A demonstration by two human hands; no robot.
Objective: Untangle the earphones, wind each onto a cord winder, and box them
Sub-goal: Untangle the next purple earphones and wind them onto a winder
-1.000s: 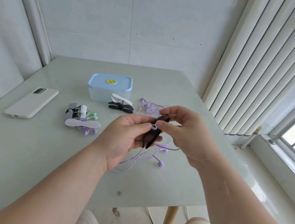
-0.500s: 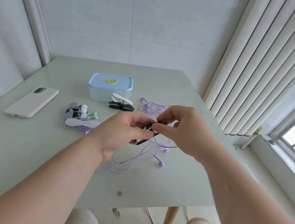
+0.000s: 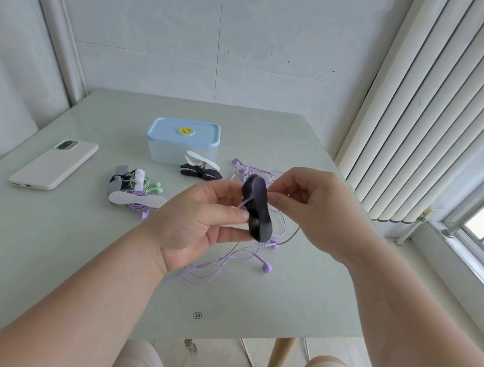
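My left hand (image 3: 200, 221) grips a black cord winder (image 3: 257, 209), held upright above the table's middle. A purple earphone cord (image 3: 225, 263) runs from the winder and trails in loops on the table, with its earbuds (image 3: 266, 267) lying below my hands. My right hand (image 3: 319, 210) pinches that cord just right of the winder. A second purple earphone (image 3: 251, 172) lies tangled behind the winder. Left of my hands sit wound earphones on winders (image 3: 137, 192), purple and green. A clear box with a blue lid (image 3: 183, 140), shut, stands further back.
Two spare winders, white and black (image 3: 201, 168), lie in front of the box. A white phone (image 3: 54, 163) lies at the left of the pale green table (image 3: 46, 251). Vertical blinds (image 3: 438, 115) and a window are on the right, with a tiled wall behind.
The black winder has turned from lying nearly flat between my hands to standing upright, broad face toward me. My right hand has drawn the cord a little to the right.
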